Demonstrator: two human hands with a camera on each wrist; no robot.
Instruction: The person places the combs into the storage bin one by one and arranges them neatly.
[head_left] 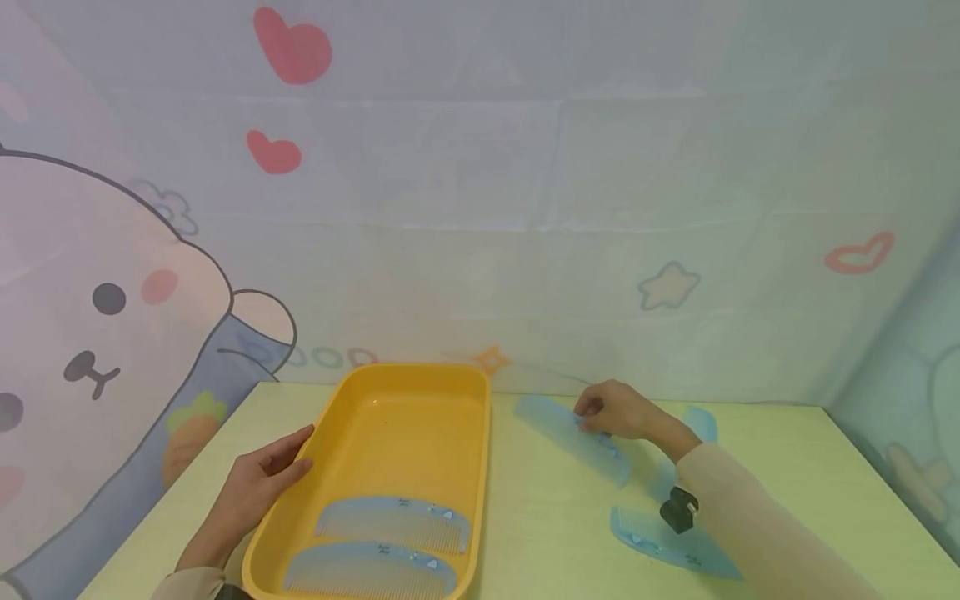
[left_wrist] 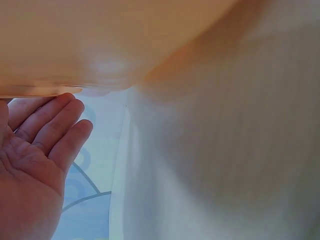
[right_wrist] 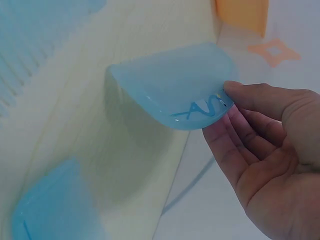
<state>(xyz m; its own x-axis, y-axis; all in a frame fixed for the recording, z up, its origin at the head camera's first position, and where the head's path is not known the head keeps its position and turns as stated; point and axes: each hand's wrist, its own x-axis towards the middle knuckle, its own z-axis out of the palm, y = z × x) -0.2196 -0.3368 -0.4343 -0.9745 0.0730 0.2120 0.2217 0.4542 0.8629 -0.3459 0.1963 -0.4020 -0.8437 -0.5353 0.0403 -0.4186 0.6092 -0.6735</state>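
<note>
In the head view my left hand (head_left: 251, 487) holds the left rim of a deep yellow tray (head_left: 405, 433), thumb over the edge. The left wrist view shows its other fingers nearly straight below the rim. My right hand (head_left: 618, 410) pinches a translucent blue comb (head_left: 551, 427) between thumb and fingers, right of the tray. In the right wrist view this comb (right_wrist: 175, 85) is tilted above the table. Two similar combs, an upper one (head_left: 390, 508) and a lower one (head_left: 360, 558), lie in the tray's near end.
Another blue comb (head_left: 667, 542) lies on the pale yellow-green table (head_left: 555, 533), partly covered by my right sleeve. A further comb (head_left: 701, 423) is partly hidden behind the right forearm. A printed cloth (head_left: 480, 167) hangs along the table's back edge.
</note>
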